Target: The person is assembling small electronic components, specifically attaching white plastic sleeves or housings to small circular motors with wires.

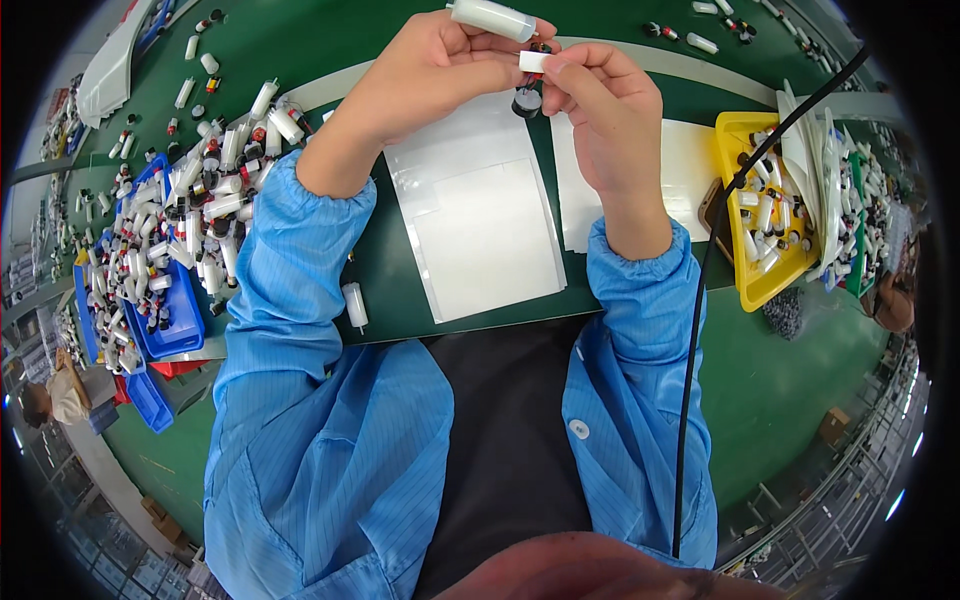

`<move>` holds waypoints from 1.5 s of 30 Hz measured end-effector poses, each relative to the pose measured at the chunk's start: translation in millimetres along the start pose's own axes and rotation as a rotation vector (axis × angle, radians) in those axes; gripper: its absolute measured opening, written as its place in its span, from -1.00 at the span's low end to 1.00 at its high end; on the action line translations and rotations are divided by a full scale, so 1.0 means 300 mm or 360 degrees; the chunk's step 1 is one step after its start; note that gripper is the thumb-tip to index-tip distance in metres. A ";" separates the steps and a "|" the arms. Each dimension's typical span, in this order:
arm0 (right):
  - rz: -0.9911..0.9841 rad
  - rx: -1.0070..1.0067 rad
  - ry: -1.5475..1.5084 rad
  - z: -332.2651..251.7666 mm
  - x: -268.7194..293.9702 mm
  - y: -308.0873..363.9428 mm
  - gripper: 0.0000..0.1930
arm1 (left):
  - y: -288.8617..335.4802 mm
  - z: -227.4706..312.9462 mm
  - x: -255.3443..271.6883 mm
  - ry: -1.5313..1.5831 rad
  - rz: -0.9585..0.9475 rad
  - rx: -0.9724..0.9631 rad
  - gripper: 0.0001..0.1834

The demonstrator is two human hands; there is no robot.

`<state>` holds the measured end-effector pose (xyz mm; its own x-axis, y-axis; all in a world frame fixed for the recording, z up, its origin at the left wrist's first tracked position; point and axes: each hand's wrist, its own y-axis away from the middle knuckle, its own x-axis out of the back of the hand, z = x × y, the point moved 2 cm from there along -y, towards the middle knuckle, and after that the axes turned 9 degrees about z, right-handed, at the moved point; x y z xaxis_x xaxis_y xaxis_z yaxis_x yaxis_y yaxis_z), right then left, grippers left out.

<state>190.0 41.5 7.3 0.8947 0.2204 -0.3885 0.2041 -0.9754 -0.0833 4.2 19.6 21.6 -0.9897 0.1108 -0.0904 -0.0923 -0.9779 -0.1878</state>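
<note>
My left hand [435, 70] is closed around a white plastic cylinder [493, 18] at the far side of the table. Between thumb and fingers, my right hand [612, 105] pinches a small white block [533, 62] with red and dark bits beside it. A round black part with a grey face [527, 102] hangs just below the block, between both hands. Whether it is joined to the cylinder I cannot tell, since fingers cover that area. Under the hands lies a stack of white sheets in clear plastic [480, 235] on the green tabletop.
At the left a big heap of white cylinders [215, 200] spills over blue trays [180, 310]. One loose cylinder [355, 305] lies by my left sleeve. A yellow tray [760, 285] of similar parts stands at the right. A black cable [697, 350] crosses in front of my right arm.
</note>
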 end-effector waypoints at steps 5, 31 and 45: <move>0.0077 0.0135 0.0116 -0.003 -0.013 0.015 -0.86 | 0.002 0.015 -0.007 -0.0171 0.0140 0.0048 -0.69; -0.1004 0.0638 0.1831 0.099 -0.118 0.219 -0.88 | -0.047 0.066 0.857 -0.2261 0.0366 0.0062 -0.54; -0.1044 0.0803 0.1982 0.089 -0.131 0.217 -0.81 | -0.586 -0.340 0.396 -0.2169 0.0505 -0.0145 -0.59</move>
<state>157.4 -30.8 -7.4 0.5101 0.2176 0.8321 0.7705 -0.5455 -0.3298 -86.2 222.7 -55.8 -0.2980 -0.4186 0.8579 0.1079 -0.9077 -0.4054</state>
